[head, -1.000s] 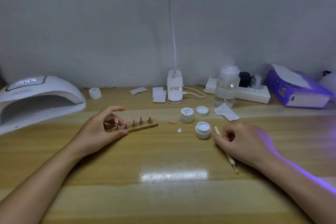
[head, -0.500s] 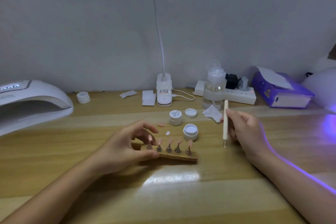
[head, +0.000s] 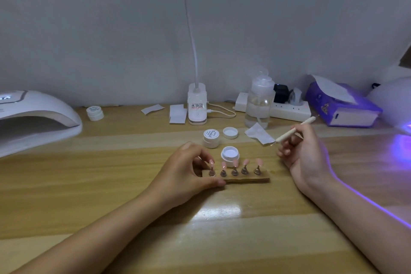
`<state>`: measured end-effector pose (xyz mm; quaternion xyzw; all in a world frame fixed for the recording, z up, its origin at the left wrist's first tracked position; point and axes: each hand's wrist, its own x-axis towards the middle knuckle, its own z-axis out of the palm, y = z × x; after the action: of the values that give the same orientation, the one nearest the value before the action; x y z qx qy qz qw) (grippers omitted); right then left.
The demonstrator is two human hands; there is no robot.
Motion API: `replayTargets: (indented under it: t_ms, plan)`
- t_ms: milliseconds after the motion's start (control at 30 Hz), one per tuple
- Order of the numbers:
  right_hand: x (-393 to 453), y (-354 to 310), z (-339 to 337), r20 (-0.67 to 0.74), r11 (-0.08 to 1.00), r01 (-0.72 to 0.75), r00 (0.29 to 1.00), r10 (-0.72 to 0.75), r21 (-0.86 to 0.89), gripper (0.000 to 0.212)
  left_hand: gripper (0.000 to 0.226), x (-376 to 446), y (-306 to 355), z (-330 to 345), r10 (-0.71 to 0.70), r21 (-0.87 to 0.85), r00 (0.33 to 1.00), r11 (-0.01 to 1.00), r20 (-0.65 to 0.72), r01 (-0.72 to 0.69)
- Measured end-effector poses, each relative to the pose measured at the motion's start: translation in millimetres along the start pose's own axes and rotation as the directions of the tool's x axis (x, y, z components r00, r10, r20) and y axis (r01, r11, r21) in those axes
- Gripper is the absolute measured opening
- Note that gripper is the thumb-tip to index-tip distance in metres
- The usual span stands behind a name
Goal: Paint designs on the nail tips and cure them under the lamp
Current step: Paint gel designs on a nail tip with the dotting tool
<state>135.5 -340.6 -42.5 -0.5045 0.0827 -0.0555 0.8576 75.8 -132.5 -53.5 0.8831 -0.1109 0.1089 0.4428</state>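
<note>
- The left hand [head: 186, 171] grips the left end of a wooden holder [head: 244, 177] on the table [head: 111, 184], thumb on its near edge.
- Five pink nail tips [head: 235, 163] stand in a row on the holder.
- At 12 o'clock, just behind the holder, sits an open jar [head: 230, 155]; a closed jar [head: 211, 138] and a loose lid [head: 230, 132] lie further back.
- At 2 o'clock the right hand [head: 304, 155] holds a dotting pen [head: 294, 130] above the table, tip pointing left.
- At 9 o'clock stands the white curing lamp [head: 33, 118].

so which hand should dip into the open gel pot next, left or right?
Right. The right hand already grips the dotting pen, its tip near the open gel pot. The left hand is holding the nail tip stand steady.
</note>
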Motion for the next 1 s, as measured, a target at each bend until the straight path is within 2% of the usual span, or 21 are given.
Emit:
replayTargets:
  t_ms: [133, 200, 233, 300, 333, 400, 500, 600, 667, 800, 867, 1000]
  plan:
    - [1.3, 0.5, -0.7, 0.052, 0.998, 0.036, 0.998, -0.033, -0.052, 0.022, 0.024, 2.9, -0.5, -5.2, -0.031, -0.056, 0.995, 0.998, 0.096, 0.036]
    - [2.1, -0.8, -2.3, 0.093, 0.994, 0.075, 0.993, -0.067, -0.080, 0.011, 0.017, 3.8, -1.8, -8.0, -0.027, -0.116, 0.992, 0.992, 0.125, 0.042]
    - [2.8, -1.5, -3.5, 0.102, 0.991, 0.096, 0.991, -0.087, -0.094, 0.013, 0.016, 4.7, -2.7, -9.1, -0.022, -0.136, 0.990, 0.990, 0.137, 0.041]
    - [4.1, -3.6, -8.3, 0.110, 0.987, 0.118, 0.988, -0.106, -0.109, 0.035, 0.014, 5.5, -3.6, -10.6, -0.018, -0.150, 0.987, 0.988, 0.161, 0.043]
    - [4.3, -4.2, -10.8, 0.122, 0.986, 0.121, 0.987, -0.107, -0.116, 0.036, 0.013, 5.1, -3.7, -11.1, -0.016, -0.151, 0.986, 0.988, 0.167, 0.041]
    - [2.3, -7.0, -13.1, 0.196, 0.992, 0.097, 0.977, -0.080, -0.082, 0.028, 0.013, 4.2, -3.6, -11.1, -0.005, -0.152, 0.988, 0.988, 0.154, 0.029]
    - [-3.7, -7.0, -13.6, 0.306, 0.999, 0.042, 0.951, -0.040, 0.001, 0.029, 0.020, 3.6, -4.2, -9.0, 0.001, -0.173, 0.996, 0.985, 0.091, 0.015]
    - [-9.2, -4.3, -9.2, 0.265, 0.986, 0.140, 0.958, -0.113, -0.086, 0.009, 0.021, 2.6, -5.6, -5.5, 0.024, -0.151, 0.999, 0.988, 0.034, -0.019]
    - [-10.7, -1.8, -8.4, 0.241, 0.971, 0.181, 0.960, -0.139, -0.159, 0.024, 0.018, 1.9, -5.9, -3.1, 0.038, -0.135, 0.999, 0.990, 0.004, -0.037]
    - [-9.7, -0.8, -9.3, 0.283, 0.986, 0.096, 0.957, -0.054, -0.139, 0.061, 0.025, 1.9, -6.0, -1.6, 0.053, -0.106, 0.998, 0.993, -0.021, -0.055]
    - [-9.8, -1.3, -7.2, 0.288, 0.989, 0.050, 0.958, -0.007, -0.142, 0.066, 0.027, 2.0, -5.7, -1.3, 0.070, -0.089, 0.997, 0.993, -0.028, -0.072]
    - [-9.8, 1.3, -1.3, 0.250, 0.970, 0.052, 0.968, 0.010, -0.239, 0.034, 0.023, 1.3, -5.4, -1.8, 0.079, -0.066, 0.997, 0.995, -0.007, -0.079]
